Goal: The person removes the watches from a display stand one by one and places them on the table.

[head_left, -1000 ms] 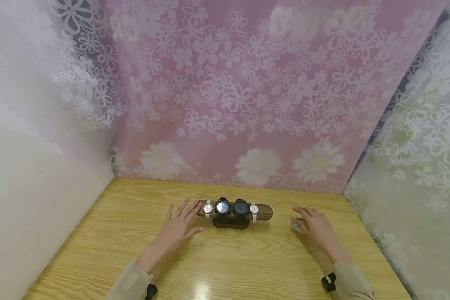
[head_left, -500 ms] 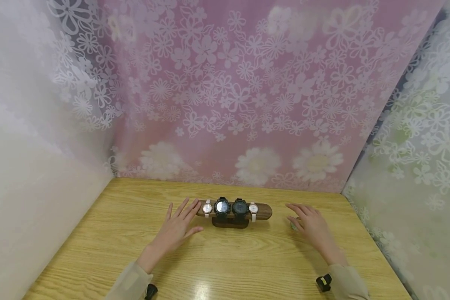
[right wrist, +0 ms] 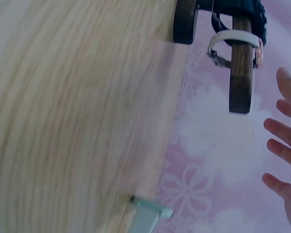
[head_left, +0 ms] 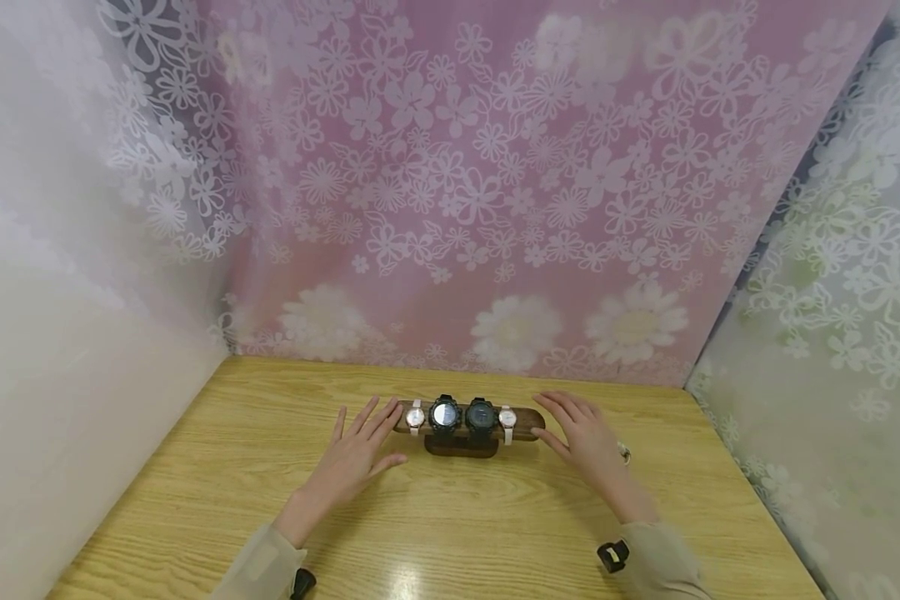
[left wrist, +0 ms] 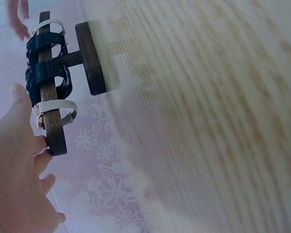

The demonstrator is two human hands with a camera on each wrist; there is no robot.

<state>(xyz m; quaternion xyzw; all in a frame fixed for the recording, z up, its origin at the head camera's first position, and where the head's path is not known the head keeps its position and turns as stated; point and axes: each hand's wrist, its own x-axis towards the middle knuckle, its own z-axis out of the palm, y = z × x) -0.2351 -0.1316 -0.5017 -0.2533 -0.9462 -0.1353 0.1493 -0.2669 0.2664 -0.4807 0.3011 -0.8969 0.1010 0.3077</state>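
Observation:
A dark wooden watch stand (head_left: 528,424) bears a row of watches. Two black watches, a left one (head_left: 444,415) and a right one (head_left: 482,415), sit in the middle. Outside them are two pale-strapped watches, one at the left (head_left: 415,417) and one at the right (head_left: 507,418). My left hand (head_left: 345,462) has its fingers spread, fingertips at the bar's left end; in the left wrist view they touch the bar (left wrist: 56,138). My right hand (head_left: 588,446) is beside the bar's right end, fingers extended and holding nothing. The right wrist view shows a gap between the fingers and the bar (right wrist: 241,85).
Beside the right wrist lies a small pale green thing (head_left: 625,452), partly hidden by the hand; the right wrist view shows its pale green edge (right wrist: 153,206). The wooden table (head_left: 435,525) meets a pink flowered curtain (head_left: 450,250) behind the stand.
My right hand has moved left, away from over the small pale green thing, to the right end of the watch stand. My left hand and the stand have stayed put.

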